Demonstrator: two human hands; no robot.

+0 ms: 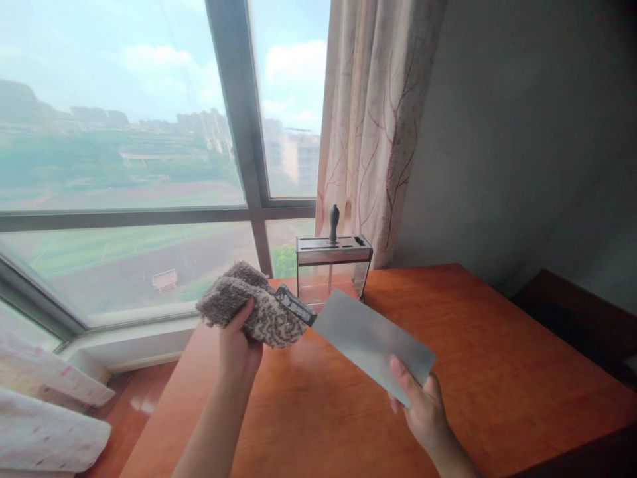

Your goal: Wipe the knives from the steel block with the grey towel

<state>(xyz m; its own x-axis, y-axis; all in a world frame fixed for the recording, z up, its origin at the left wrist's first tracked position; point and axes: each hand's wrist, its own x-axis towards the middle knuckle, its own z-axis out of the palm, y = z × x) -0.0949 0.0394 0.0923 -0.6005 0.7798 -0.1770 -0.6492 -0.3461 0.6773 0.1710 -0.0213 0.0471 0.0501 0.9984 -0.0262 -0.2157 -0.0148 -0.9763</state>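
Note:
My left hand [241, 342] is closed on a folded grey-brown patterned cloth [269, 315], thumb on top and the other fingers hidden behind it. Against the cloth's right side lies the black, worn handle [296, 307] of a cleaver; whether the cloth wraps part of it I cannot tell. The cleaver's broad metal blade [373, 342] slants down to the right above the table. At its far end my right hand [421, 401] pinches the blade, thumb on the upper face and fingers underneath.
A knife block [333, 249] with clear sides and a dark-handled tool in its top stands at the back of the reddish wooden table [478, 345]. Behind are a large window [124, 146] and a patterned curtain [373, 119]. Another curtain [50, 425] hangs at lower left.

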